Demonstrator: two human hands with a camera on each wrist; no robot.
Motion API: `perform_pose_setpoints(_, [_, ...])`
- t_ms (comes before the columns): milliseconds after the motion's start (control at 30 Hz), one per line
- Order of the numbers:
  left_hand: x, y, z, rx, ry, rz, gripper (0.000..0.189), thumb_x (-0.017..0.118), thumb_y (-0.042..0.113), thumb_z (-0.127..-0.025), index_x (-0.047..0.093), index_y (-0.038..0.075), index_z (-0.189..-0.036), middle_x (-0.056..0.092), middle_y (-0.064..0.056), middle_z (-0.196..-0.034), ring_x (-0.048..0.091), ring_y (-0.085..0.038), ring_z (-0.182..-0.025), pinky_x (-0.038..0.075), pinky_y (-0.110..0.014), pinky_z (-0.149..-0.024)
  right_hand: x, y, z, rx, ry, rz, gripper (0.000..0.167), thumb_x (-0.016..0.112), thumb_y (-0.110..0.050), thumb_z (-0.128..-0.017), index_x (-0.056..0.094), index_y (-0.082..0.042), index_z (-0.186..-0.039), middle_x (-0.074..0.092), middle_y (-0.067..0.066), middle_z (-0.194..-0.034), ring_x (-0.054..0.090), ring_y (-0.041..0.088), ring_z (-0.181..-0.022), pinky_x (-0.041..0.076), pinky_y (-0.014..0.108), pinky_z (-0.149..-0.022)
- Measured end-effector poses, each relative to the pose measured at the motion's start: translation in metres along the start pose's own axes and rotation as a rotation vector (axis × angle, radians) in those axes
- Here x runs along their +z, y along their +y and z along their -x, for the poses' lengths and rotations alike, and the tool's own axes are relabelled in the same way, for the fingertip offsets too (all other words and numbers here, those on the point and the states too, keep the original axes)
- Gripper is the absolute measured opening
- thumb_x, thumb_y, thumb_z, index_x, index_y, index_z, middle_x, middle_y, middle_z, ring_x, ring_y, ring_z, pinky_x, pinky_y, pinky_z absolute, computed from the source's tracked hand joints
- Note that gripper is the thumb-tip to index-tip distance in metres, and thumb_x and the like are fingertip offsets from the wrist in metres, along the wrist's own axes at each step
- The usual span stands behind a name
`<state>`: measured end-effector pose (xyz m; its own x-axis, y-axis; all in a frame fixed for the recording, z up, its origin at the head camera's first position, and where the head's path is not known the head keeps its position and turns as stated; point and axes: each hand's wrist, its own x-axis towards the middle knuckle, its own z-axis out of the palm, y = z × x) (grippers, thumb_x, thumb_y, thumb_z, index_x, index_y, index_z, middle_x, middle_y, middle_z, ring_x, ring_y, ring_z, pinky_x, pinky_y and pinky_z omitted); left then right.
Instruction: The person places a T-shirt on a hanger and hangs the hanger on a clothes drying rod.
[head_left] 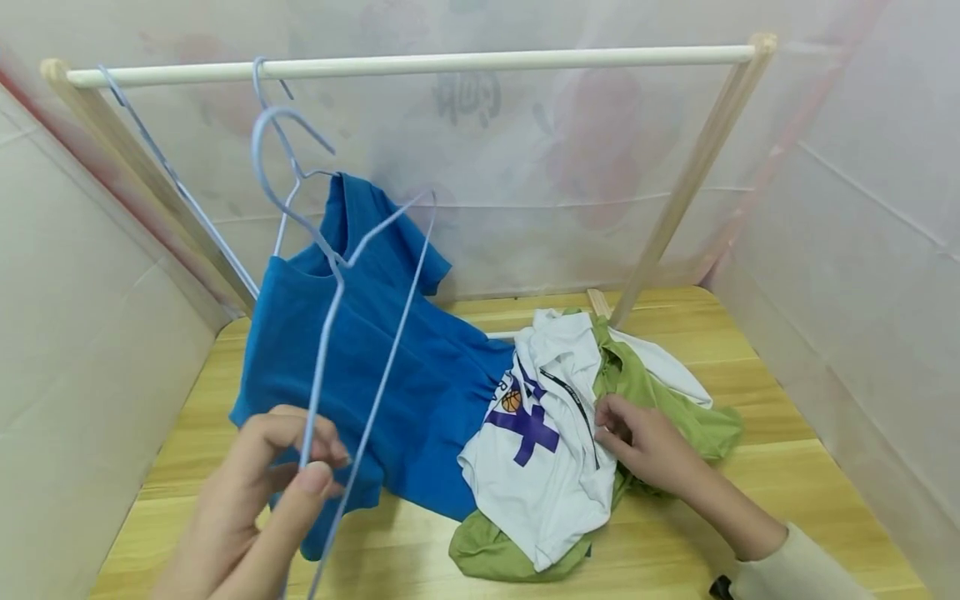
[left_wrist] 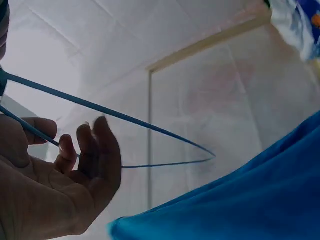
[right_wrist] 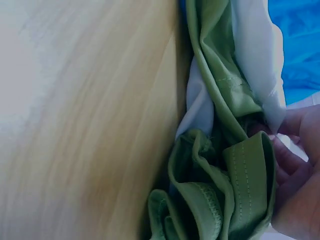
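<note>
My left hand grips one side of a light-blue wire hanger, held up in front of a blue T-shirt. In the left wrist view the fingers curl around the thin wire, and the hanger's narrow far end points away. My right hand is at the right edge of a crumpled white shirt with a purple print and a basketball. Close up in the right wrist view, thumb and fingers pinch the white cloth beside green fabric.
A rack with a white rail and wooden posts stands at the back. Another hanger on it carries the blue T-shirt; one more hangs at far left. Green clothing lies under the white shirt on the wooden table.
</note>
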<state>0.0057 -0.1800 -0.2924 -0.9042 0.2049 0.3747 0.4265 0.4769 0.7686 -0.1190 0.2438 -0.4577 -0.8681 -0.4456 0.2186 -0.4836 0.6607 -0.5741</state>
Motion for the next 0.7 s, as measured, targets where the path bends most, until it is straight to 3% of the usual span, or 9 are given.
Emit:
perform_pose_setpoints(167, [0.023,-0.009,-0.008,-0.006,-0.117,0.144,0.024,0.04,-0.002,-0.105,0.044,0.016,-0.121,0.05,-0.001,-0.123,0.056,-0.018,-0.105,0.059,-0.033,-0.074,0.001,-0.003,0.004,-0.04,0.018,0.087,0.02,0.076,-0.015,-0.089,0.062,-0.028,-0.094,0.049,-0.016,-0.071,0.043,-0.001,-0.058,0.041,0.02,-0.052])
perform_pose_setpoints(267, [0.037,-0.021,-0.009,-0.132,-0.176,0.244,0.016,0.035,0.008,-0.109,0.041,0.015,-0.122,0.047,-0.004,-0.128,0.053,-0.025,-0.112,0.06,-0.034,-0.077,0.002,-0.008,0.008,-0.073,0.037,0.208,0.019,0.078,-0.033,-0.087,0.06,-0.032,-0.084,0.049,-0.018,-0.075,0.039,-0.003,-0.057,0.037,0.017,-0.051])
perform_pose_setpoints(400, [0.056,-0.038,-0.01,-0.268,-0.212,0.305,0.015,0.035,0.018,-0.11,0.039,0.013,-0.123,0.041,-0.009,-0.137,0.046,-0.038,-0.123,0.06,-0.036,-0.081,0.003,-0.02,0.013,-0.114,0.027,0.357,0.034,0.076,-0.062,-0.077,0.058,-0.033,-0.076,0.048,-0.019,-0.077,0.034,-0.005,-0.056,0.032,0.016,-0.049])
perform_pose_setpoints(500, [0.066,-0.048,-0.01,-0.282,-0.21,0.285,0.015,0.035,0.021,-0.111,0.039,0.012,-0.123,0.036,-0.01,-0.144,0.042,-0.041,-0.129,0.059,-0.039,-0.085,0.0,-0.03,0.014,-0.08,-0.047,0.431,0.048,0.07,-0.078,-0.069,0.06,-0.032,-0.076,0.043,-0.019,-0.077,0.034,-0.002,-0.058,0.031,0.018,-0.048])
perform_pose_setpoints(600, [0.074,-0.056,-0.011,-0.254,-0.193,0.272,0.015,0.034,0.019,-0.111,0.039,0.011,-0.122,0.034,-0.01,-0.144,0.042,-0.04,-0.128,0.058,-0.04,-0.089,-0.002,-0.038,0.017,-0.034,-0.171,0.533,0.064,0.059,-0.091,-0.062,0.062,-0.029,-0.078,0.038,-0.016,-0.078,0.036,0.003,-0.062,0.03,0.022,-0.047])
perform_pose_setpoints(700, [0.081,-0.061,-0.012,-0.288,-0.187,0.301,0.017,0.033,0.02,-0.111,0.038,0.011,-0.124,0.034,-0.008,-0.145,0.042,-0.038,-0.129,0.056,-0.042,-0.093,-0.002,-0.041,0.019,-0.068,-0.248,0.592,0.066,0.058,-0.089,-0.065,0.062,-0.025,-0.077,0.038,-0.012,-0.079,0.035,0.007,-0.065,0.03,0.025,-0.047])
